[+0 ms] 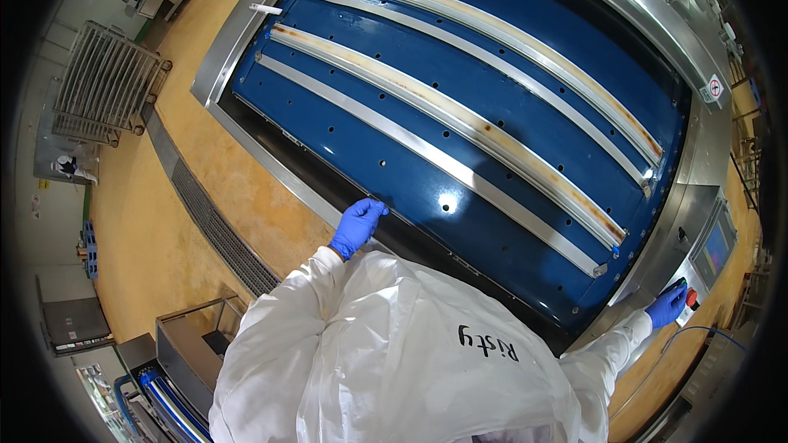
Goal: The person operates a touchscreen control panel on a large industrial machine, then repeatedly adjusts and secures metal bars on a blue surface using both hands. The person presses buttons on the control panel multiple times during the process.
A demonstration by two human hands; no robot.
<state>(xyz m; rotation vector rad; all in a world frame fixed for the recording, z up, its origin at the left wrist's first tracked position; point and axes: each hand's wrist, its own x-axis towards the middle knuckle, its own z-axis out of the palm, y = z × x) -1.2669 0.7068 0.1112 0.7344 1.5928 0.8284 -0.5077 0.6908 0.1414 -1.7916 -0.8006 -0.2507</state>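
Note:
My left hand (359, 226), in a blue glove, is closed with its fingertips together over the near edge of a wide blue machine bed (328, 107). What its fingers hold, if anything, is hidden. Far to the right, my right hand (666, 307), gloved in the same blue, reaches to a control panel (680, 271). Its fingers are bent around a small dark knob (678, 283) beside a red push button (692, 299). Long metal rails (435, 94) with brown stains run across the bed, among small round holes.
A stainless steel frame (238, 41) borders the bed, with a screen (716, 248) at its right. At the left, a floor drain grate (209, 213) crosses the orange floor, and a wheeled metal rack (107, 82) stands beyond. A metal cart (189, 353) is near my left elbow.

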